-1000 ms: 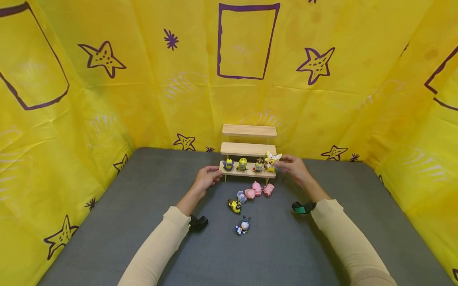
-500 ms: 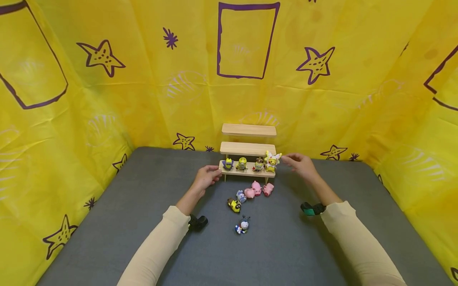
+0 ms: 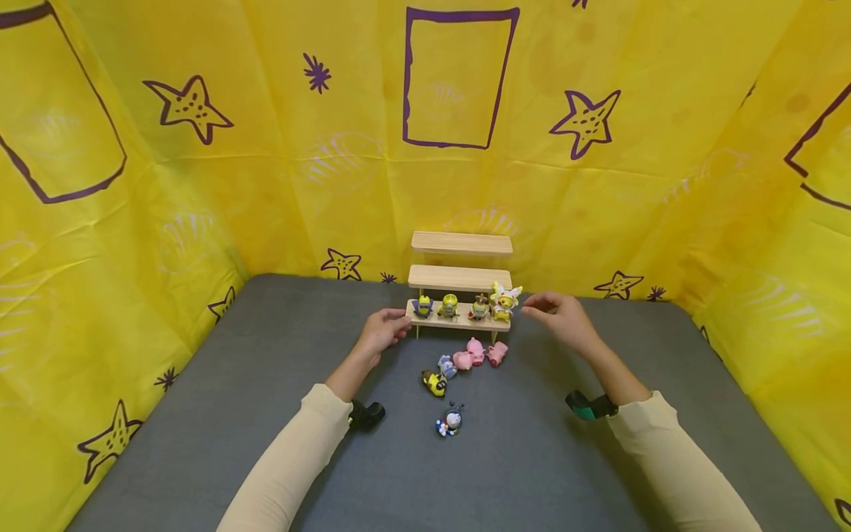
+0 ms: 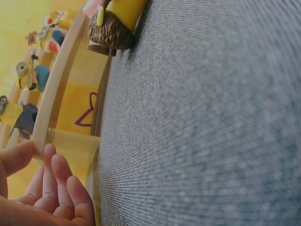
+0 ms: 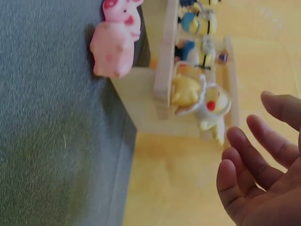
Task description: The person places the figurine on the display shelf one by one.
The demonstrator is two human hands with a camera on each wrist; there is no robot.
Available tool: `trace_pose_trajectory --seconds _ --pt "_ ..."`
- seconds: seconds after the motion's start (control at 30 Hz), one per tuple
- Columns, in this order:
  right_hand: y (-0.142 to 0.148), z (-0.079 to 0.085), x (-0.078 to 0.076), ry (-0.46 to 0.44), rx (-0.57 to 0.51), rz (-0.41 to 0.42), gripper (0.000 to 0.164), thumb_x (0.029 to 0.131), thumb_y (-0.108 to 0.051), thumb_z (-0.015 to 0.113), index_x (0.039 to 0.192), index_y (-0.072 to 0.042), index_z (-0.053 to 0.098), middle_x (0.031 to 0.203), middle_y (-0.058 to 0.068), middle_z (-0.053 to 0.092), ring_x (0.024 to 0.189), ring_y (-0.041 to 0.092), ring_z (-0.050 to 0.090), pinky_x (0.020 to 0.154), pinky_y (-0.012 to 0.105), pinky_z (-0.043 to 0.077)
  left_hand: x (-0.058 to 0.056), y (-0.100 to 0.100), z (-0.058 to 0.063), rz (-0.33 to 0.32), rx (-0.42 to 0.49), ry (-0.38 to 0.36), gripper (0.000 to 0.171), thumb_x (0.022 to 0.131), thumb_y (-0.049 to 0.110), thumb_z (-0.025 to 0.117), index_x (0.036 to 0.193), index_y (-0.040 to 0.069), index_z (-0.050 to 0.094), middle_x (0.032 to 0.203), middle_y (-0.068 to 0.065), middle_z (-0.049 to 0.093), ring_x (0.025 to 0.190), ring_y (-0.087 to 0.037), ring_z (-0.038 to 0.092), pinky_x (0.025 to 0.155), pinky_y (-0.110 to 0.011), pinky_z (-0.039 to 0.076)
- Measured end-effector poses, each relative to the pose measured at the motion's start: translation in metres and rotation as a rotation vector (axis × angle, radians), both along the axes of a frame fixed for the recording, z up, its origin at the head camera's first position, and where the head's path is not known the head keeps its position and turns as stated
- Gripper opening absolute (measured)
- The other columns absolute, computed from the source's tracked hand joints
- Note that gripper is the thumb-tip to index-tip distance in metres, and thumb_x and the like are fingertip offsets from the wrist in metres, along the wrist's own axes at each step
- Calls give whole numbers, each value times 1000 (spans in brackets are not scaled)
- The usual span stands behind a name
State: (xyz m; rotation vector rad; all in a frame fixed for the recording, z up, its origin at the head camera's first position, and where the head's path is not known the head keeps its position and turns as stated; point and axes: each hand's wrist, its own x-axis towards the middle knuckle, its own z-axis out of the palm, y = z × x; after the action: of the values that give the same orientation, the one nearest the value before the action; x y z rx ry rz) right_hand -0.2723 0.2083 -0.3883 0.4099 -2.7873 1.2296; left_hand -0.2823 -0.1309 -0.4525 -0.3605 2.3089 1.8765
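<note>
The left hand [image 3: 383, 330] pinches the left end of the bottom step [image 3: 463, 315] between thumb and first finger. I think that is to stop the wooden stand [image 3: 459, 278] from sliding. The fingers of the right hand [image 3: 560, 318] are loosely bent, with a gap between thumb and fingers, and they hold nothing. They are just beside the white-eared toy [image 3: 503, 303] but do not touch it, maybe so it won't get bumped.

That toy stands upright at the right end of the bottom step. In the same row are the red-trimmed toy [image 3: 479, 307], the goggle toy [image 3: 448, 306] and the caped toy [image 3: 422, 306]. They stand on their feet on flat wood, so they should not tip easily.

On the worktop [image 3: 399, 473] in front are three pink pigs [image 3: 475, 351], close together. Next come a blue toy [image 3: 447, 366] and a yellow-and-brown toy [image 3: 435, 384]. The black-and-white toy [image 3: 450, 421] is nearest the person. All these seem to be put where a hand can get them quickly.
</note>
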Motion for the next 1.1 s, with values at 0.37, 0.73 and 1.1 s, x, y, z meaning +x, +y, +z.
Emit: trace_pose_trajectory --seconds 0.37,0.73,1.1 --pt "-22 -10 12 78 219 196 15 88 -17 71 95 -3 72 88 9 70 81 21 62 73 36 50 2 -1 -1 -4 8 27 33 95 23 64 122 4 62 101 -10 73 77 -13 64 68 -26 47" --pt "-39 -34 11 105 410 283 11 85 -17 73 88 -6 72 79 4 69 79 25 62 72 37 48 1 1 0 -9 11 35 35 95 20 63 125 3 61 103 -12 72 79 -14 65 69 -25 48" --pt "-42 -52 12 171 488 271 23 80 -20 79 97 -6 72 81 3 68 76 21 59 72 38 49 1 1 1 -5 16 18 35 95 21 63 125 4 61 103 -11 72 81 -15 65 69 -25 48"
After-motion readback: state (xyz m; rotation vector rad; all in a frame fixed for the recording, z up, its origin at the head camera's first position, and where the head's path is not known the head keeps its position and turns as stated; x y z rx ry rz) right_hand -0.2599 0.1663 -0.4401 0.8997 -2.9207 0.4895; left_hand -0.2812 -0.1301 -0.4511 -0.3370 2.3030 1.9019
